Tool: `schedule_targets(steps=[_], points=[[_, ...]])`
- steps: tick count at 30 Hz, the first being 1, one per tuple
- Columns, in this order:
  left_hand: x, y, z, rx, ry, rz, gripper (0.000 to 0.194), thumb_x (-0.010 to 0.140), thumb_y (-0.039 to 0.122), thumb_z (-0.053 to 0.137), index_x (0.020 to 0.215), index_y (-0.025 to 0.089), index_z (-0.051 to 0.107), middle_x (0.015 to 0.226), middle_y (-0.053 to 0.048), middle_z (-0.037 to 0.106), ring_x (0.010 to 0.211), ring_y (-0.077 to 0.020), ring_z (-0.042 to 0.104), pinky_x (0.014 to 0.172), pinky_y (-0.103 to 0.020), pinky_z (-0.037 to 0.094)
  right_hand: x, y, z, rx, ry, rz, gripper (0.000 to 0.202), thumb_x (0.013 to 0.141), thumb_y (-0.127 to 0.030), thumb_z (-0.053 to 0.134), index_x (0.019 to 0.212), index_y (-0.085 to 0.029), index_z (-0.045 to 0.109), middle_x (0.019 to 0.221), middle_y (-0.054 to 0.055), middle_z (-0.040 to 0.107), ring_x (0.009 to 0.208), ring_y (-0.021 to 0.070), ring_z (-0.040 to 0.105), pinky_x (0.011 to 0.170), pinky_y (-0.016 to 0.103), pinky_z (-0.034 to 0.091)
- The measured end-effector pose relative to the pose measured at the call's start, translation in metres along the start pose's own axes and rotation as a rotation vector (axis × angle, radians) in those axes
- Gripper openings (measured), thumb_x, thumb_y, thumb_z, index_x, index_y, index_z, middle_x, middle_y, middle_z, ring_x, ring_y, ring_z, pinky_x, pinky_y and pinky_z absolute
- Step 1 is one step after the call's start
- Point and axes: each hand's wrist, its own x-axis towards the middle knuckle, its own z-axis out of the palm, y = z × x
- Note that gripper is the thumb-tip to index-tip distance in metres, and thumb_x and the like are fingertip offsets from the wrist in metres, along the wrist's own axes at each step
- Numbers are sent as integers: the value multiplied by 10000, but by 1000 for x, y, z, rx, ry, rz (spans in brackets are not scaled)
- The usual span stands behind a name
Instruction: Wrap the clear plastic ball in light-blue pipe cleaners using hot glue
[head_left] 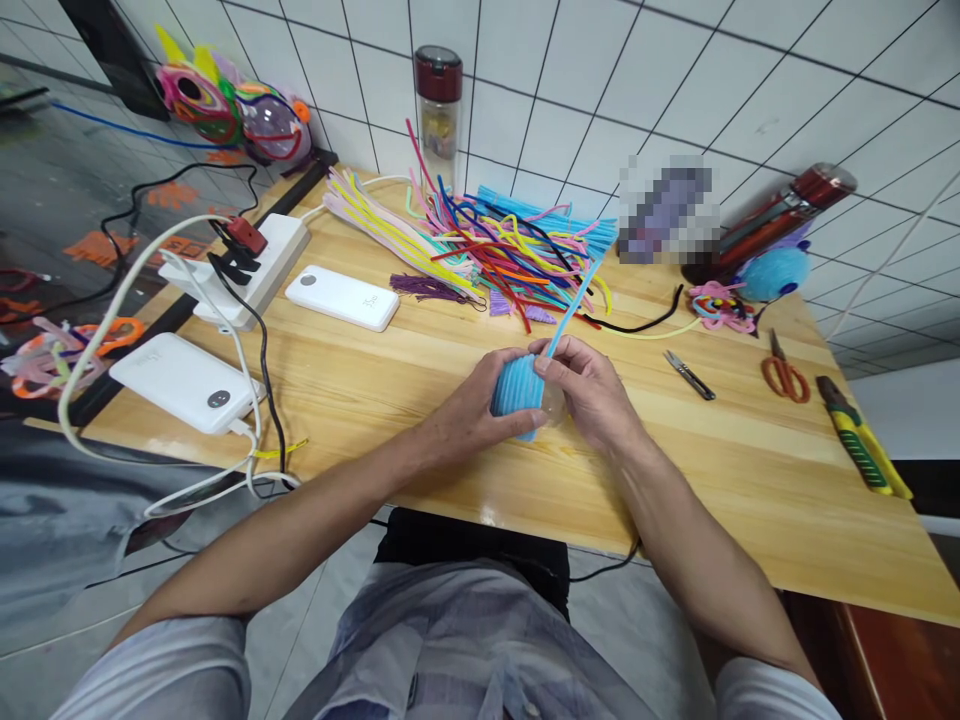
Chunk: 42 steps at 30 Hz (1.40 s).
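A clear ball (553, 408), partly covered with rows of light blue pipe cleaner (517, 388), is held just above the table's front half. My left hand (480, 400) wraps around its blue side, thumb across the front. On the other side, my right hand (589, 385) pinches a long blue pipe cleaner (576, 305) against the ball's top. The strand's free end points up and away, toward a pile of coloured pipe cleaners (502, 240). Part of the ball is hidden behind my fingers.
Thread snips (688, 374), orange-handled scissors (784, 372) and green-yellow pliers (859, 440) lie to the right. White power banks (343, 297) and a power strip (259, 270) with cables are at left. A glass bottle (439, 120) and a red flask (780, 215) stand near the wall.
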Motion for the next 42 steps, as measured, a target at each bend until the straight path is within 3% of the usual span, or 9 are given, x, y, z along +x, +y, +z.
schedule_targets(steps=[13, 24, 30, 37, 42], points=[[-1, -4, 5, 172, 52, 96, 760, 850, 446, 848, 1450, 252, 423, 1472, -157, 519, 1394, -348, 551, 1184, -579, 490, 0, -2, -2, 10, -8, 21, 445, 615, -525, 1016, 876, -247, 787, 870, 2, 683, 796, 171, 557, 731, 317, 445], [-2, -2, 6, 157, 33, 69, 761, 839, 443, 825, 1425, 242, 384, 1467, -168, 478, 1409, -371, 522, 1178, -604, 479, 1, -2, 0, 21, -4, 51, 493, 573, -558, 1044, 869, -252, 794, 848, -7, 689, 807, 172, 580, 758, 317, 474], [-3, -2, 4, 136, 17, 64, 771, 838, 438, 852, 1430, 269, 387, 1490, -155, 471, 1414, -367, 512, 1187, -603, 464, 2, 1, -2, -9, -25, 35, 461, 616, -556, 1018, 868, -254, 778, 903, 8, 713, 818, 182, 600, 763, 332, 496], [-6, 3, -3, -85, -33, 3, 558, 1017, 578, 640, 1427, 259, 435, 1608, -155, 487, 1455, -352, 514, 1203, -573, 461, 2, 2, 0, 5, -31, 25, 471, 607, -562, 1028, 848, -243, 778, 870, -3, 708, 800, 163, 593, 766, 316, 479], [-2, 3, -2, 3, -33, 20, 793, 894, 496, 811, 1523, 247, 397, 1668, -176, 443, 1497, -377, 494, 1239, -587, 433, 3, 2, 1, 16, -36, 26, 484, 604, -571, 1026, 848, -241, 771, 824, -13, 690, 755, 157, 571, 728, 312, 464]])
